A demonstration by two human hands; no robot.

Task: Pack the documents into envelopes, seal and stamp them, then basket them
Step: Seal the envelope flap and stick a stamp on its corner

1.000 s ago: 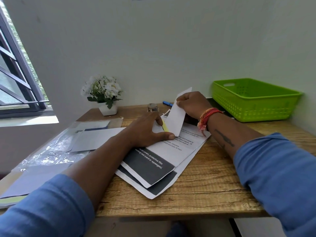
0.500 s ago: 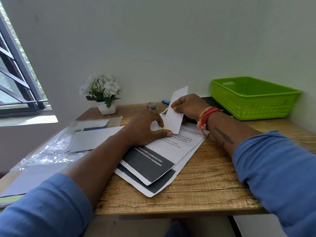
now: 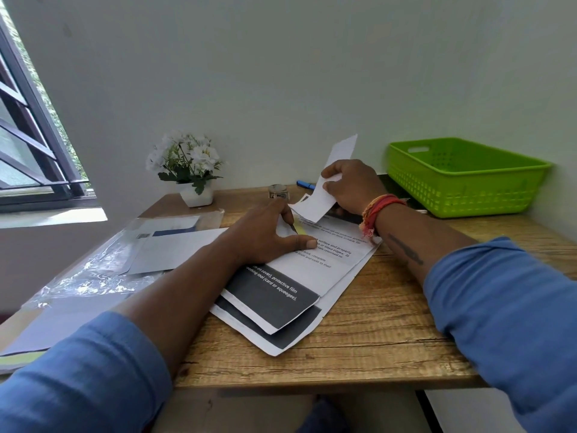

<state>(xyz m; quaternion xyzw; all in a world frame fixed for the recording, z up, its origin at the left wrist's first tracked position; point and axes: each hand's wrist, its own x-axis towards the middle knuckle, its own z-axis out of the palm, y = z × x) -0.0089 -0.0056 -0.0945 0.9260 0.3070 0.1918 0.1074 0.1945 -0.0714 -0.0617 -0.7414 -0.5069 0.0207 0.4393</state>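
A stack of printed documents (image 3: 281, 295) with black bands lies at the middle of the wooden table (image 3: 374, 345). My left hand (image 3: 262, 235) presses down on its far end, where a white sheet with a yellow stripe (image 3: 299, 229) shows between thumb and forefinger. Just to the right, my right hand (image 3: 352, 189) pinches a long white paper strip (image 3: 315, 201), held slanted above the stack with its top end toward the wall. The green basket (image 3: 462, 189) stands at the back right, and nothing shows inside it.
White envelopes (image 3: 175, 248) and crinkled clear plastic wrap (image 3: 93, 273) cover the table's left side. A white flower pot (image 3: 190, 170), a small round stamp (image 3: 278, 191) and a blue pen (image 3: 306, 184) stand along the wall. A window is on the left.
My right hand has raised the white strip and drawn it right, away from my left hand. My left hand still presses on the same spot of the stack.
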